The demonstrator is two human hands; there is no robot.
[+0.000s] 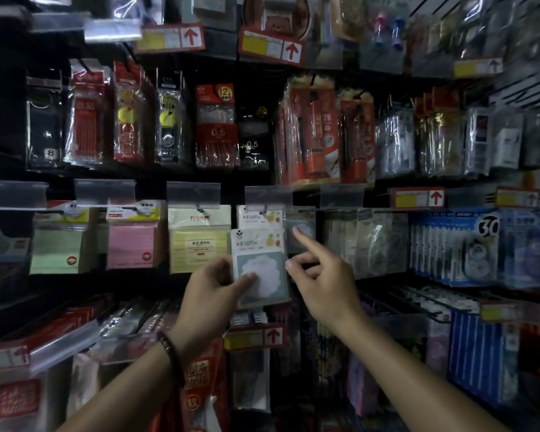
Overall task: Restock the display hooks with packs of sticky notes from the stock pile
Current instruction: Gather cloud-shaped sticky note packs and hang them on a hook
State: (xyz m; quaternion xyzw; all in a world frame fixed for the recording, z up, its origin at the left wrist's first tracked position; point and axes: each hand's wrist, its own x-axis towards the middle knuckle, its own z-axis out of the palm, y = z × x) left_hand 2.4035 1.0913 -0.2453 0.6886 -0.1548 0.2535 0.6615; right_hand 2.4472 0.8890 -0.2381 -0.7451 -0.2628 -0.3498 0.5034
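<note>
A: L hand status?
B: Grips one sticky-note pack by its lower left edge, thumb across the front, fingers behind. Beaded bracelet on that wrist.
A: Pack details?
B: Clear sleeve, "BE HAPPY" header, mint card w/ white cloud-shaped pad. Held upright, face out.
A: Where vs. the hook?
B: In front of the display, middle row, just below the hook. Not on it. Its top overlaps the lower part of a matching hung pack on that hook. Can't tell if the two touch.
A: R hand?
B: Holds nothing. Index finger out straight, pointing up-left at a clear pack hanging just right of the matching one. Tip at or on its wrapper, can't tell which. Other fingers curled in, thumb near the held pack's right edge.
A: Neighbours on the row?
B: Left of the hook: yellow pack, then pink pack, then green pack, each on own hook. Clear tag holder above the hook. Red-arrow price label on the row below, under the hands.
A: Light?
B: Dim, edges blurred.
</note>
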